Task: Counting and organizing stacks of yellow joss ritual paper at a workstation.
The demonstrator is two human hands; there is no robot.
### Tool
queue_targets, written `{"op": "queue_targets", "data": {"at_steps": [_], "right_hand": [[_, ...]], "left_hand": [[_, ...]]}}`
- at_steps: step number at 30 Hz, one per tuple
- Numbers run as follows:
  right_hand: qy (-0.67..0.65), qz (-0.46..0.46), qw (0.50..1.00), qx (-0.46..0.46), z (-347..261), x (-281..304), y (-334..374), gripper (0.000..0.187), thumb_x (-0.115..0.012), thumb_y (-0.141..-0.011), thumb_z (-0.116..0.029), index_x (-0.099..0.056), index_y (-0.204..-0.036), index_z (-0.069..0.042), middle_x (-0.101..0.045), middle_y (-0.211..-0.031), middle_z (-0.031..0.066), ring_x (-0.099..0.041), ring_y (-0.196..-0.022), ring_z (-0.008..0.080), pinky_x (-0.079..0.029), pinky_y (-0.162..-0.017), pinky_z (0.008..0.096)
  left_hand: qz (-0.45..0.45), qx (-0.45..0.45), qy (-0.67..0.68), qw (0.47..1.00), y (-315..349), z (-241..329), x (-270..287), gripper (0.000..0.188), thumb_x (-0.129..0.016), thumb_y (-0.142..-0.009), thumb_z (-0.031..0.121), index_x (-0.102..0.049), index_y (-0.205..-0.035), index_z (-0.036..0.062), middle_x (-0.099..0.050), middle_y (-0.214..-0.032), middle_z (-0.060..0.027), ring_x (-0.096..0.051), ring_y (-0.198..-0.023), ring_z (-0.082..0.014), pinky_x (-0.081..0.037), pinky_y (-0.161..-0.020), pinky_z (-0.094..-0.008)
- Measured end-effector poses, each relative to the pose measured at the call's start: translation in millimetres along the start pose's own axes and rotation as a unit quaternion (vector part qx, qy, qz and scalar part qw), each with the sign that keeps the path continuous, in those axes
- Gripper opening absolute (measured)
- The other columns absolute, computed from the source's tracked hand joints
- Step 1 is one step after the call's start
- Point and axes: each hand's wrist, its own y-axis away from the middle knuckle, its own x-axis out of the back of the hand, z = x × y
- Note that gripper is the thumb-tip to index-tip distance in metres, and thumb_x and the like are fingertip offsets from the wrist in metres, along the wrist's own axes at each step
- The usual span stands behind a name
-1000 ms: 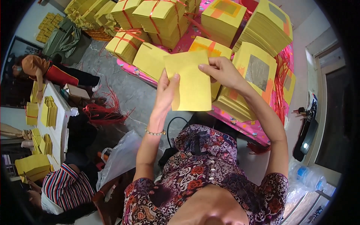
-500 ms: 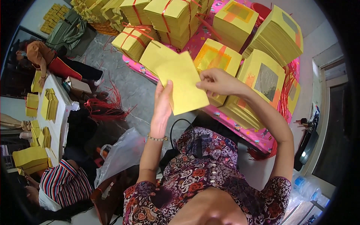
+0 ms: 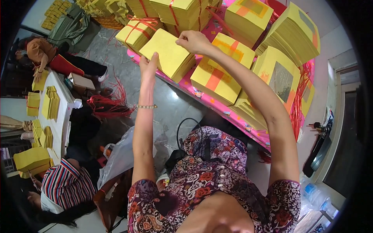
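Head view — left fingers (image 3: 155,58) on yellow stack (image 3: 167,50), grip unclear; right fingers (image 3: 181,40) pinched there.

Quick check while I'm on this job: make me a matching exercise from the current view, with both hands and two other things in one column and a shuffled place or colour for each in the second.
Column one
1. Left hand
2. Clear plastic bottle
3. Table cover
4. Right hand

Column two
A. Pink with a small pattern
B. At the upper right edge of the plain-topped yellow stack
C. At the lower left edge of that same stack
D. Toward the picture's lower right

Right pairs: 1-C; 2-D; 3-A; 4-B
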Motion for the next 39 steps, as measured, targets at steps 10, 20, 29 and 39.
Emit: {"op": "queue_targets", "data": {"at_steps": [10, 20, 29, 39], "right_hand": [[0.049, 0.009, 0.998, -0.048, 9, -11, -10, 0.033, -0.06, -0.084, -0.036, -0.067, -0.092, -0.005, -0.066, -0.098, 0.0165, -0.062, -0.098, 0.0331, -0.048, -0.083, 0.0444], [0.07, 0.028, 0.997, -0.024, 21, -24, -14, 0.029, -0.063, -0.081, -0.036, -0.067, -0.096, -0.011, -0.067, -0.098, 0.0129, -0.062, -0.096, 0.0314, -0.048, -0.081, 0.043], [0.049, -0.017, 0.998, -0.031, 41, -30, -17, 0.034, -0.054, -0.087, -0.036, -0.066, -0.106, -0.012, -0.065, -0.104, 0.0156, -0.061, -0.1, 0.0322, -0.047, -0.086, 0.0425], [0.072, -0.062, 0.995, 0.036, 48, -38, -23, 0.035, -0.043, -0.093, -0.032, -0.062, -0.11, -0.008, -0.061, -0.112, 0.0178, -0.056, -0.107, 0.0357, -0.044, -0.091, 0.0436]], "left_hand": [[0.022, 0.007, -0.088, 0.996, -17, -24, -3, 0.031, -0.063, -0.085, 0.012, -0.051, -0.108, -0.0057, -0.064, -0.1, -0.0136, -0.062, -0.087, -0.0174, -0.049, -0.074, -0.0303], [0.093, -0.072, -0.196, 0.973, -32, -62, 8, 0.038, -0.069, -0.078, 0.024, -0.055, -0.101, -0.0039, -0.066, -0.093, -0.0143, -0.063, -0.084, -0.0233, -0.048, -0.077, -0.035], [0.219, -0.089, -0.339, 0.911, 10, -45, -27, 0.07, -0.069, -0.078, 0.022, -0.031, -0.129, -0.007, -0.038, -0.128, -0.0277, -0.037, -0.121, -0.0328, -0.032, -0.099, -0.0446], [0.112, -0.121, -0.066, 0.984, 12, -73, -32, 0.078, -0.054, -0.089, 0.007, 0.0, -0.144, -0.0025, -0.019, -0.147, -0.0182, -0.029, -0.131, -0.0247, -0.025, -0.107, -0.0337]]}}
